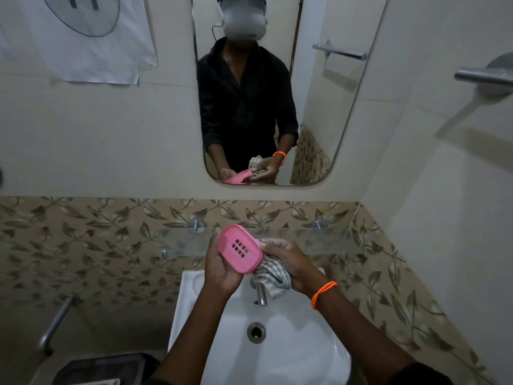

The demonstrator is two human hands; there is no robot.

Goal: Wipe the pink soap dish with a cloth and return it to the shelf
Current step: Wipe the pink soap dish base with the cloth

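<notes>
L hand (222,269) fingers clamp soap dish (241,249), tilted, long axis upper-left/lower-right; R hand (291,263) grips cloth (270,275).

The left hand (222,269) covers the near edge of the pink soap dish (241,249). The right hand (294,266) conceals most of the checked cloth (270,276), and the cloth hides the top of the tap (261,295). The sink (291,354) is cut off by the bottom edge. The dark object (102,368) at lower left is unidentifiable. The towel bar (483,76) runs off the right edge.
</notes>
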